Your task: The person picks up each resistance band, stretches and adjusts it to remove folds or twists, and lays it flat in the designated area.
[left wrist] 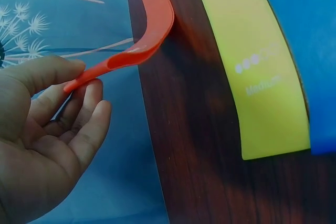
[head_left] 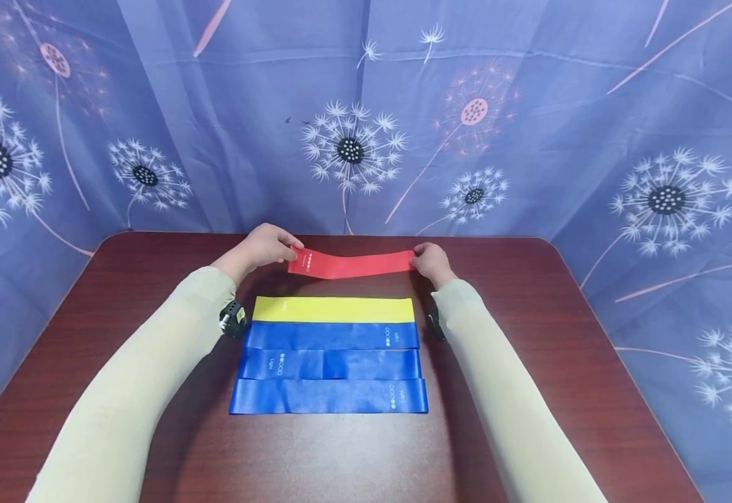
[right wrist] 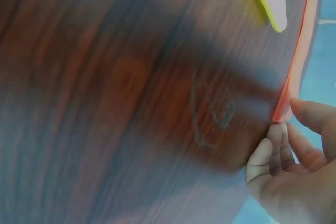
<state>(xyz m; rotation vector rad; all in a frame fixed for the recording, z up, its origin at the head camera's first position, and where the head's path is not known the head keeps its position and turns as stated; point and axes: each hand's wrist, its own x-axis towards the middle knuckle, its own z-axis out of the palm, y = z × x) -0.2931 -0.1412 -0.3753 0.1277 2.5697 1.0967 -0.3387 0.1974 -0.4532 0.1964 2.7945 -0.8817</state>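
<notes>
A red resistance band (head_left: pixel 353 266) is stretched out flat between both hands near the table's back edge. My left hand (head_left: pixel 267 245) pinches its left end between thumb and fingers; in the left wrist view the band (left wrist: pixel 157 19) bends and its folded loop end shows. The band's right end is pinched by my right hand (head_left: pixel 432 263), thumb on one side and fingers on the other. Nearer to me lies a yellow resistance band (head_left: pixel 334 309) marked Medium in the left wrist view. Below it, several blue resistance bands (head_left: pixel 328 397) marked Light lie in rows.
The dark wooden table (head_left: pixel 529 335) carries the row of bands at its middle. Behind and beside it hangs a blue curtain (head_left: pixel 246 140) with dandelion prints, close to the back edge. A dark wrist device (head_left: pixel 232 319) sits on the left sleeve.
</notes>
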